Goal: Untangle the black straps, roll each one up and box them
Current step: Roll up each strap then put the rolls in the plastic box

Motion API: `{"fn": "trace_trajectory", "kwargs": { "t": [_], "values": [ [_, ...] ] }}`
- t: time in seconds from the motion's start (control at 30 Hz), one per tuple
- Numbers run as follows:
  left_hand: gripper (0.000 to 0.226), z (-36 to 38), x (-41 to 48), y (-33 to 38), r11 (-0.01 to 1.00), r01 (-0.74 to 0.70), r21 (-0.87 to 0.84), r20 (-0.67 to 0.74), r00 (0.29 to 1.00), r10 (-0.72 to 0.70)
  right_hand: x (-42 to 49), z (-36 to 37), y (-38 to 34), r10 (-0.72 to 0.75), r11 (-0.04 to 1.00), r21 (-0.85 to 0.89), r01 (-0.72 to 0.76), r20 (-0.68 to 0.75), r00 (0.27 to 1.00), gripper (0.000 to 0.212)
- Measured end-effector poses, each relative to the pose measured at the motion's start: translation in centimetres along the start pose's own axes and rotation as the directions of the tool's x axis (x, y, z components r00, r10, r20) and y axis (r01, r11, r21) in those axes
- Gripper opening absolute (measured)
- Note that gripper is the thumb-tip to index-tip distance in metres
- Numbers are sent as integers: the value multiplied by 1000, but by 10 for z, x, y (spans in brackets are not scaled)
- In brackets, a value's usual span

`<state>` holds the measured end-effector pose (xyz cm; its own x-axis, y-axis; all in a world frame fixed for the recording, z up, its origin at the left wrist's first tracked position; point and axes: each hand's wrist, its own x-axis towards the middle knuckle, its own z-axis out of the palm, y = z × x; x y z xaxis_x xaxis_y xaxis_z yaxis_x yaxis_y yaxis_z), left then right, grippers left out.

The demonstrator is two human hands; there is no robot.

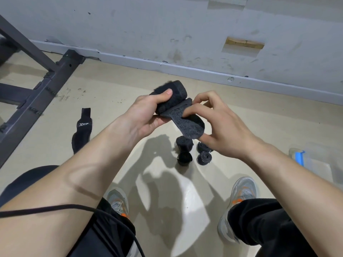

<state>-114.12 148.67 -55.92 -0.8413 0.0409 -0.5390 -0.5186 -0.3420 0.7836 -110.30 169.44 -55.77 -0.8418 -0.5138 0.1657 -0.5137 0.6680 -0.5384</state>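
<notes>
My left hand (146,112) grips a rolled black strap (172,91) held above the floor, thumb pressed on top of the roll. My right hand (213,123) pinches the strap's loose hook-and-loop tail (187,125), which hangs off the roll toward me. Below my hands several rolled black straps lie on the floor: one (184,144), another (184,158), a greyer one (204,158) and one partly hidden under my right hand (203,147). An unrolled black strap with a white logo (82,129) lies flat to the left. A clear plastic box (319,164) sits at the right.
A dark metal frame (42,88) runs across the floor at the left. A scuffed grey wall with a baseboard (185,69) stands just beyond the straps. My two grey-and-orange shoes (241,193) stand on the beige floor near the rolls. A black cable (55,208) crosses my left forearm.
</notes>
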Motion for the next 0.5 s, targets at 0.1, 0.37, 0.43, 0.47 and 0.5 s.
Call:
{"fn": "trace_trajectory", "kwargs": {
  "t": [0.1,0.37,0.43,0.47,0.5],
  "values": [
    [30,5,-1,-4,999,0,38,14,1000,-1,3,-3,-2,-76,997,9,77,-110,991,11],
    [51,19,-4,-34,985,16,169,82,996,-30,7,-12,-3,-36,997,67,47,-150,988,14],
    [48,20,-4,-38,987,-10,163,87,996,-4,7,-12,-1,25,993,121,-7,-146,989,13],
    [45,20,-4,-38,987,-30,160,96,995,15,8,-12,0,60,985,172,-36,-141,988,12],
    [43,20,-5,-37,986,-47,160,108,994,30,8,-12,0,97,971,230,-64,-134,986,11]
  ]
}}
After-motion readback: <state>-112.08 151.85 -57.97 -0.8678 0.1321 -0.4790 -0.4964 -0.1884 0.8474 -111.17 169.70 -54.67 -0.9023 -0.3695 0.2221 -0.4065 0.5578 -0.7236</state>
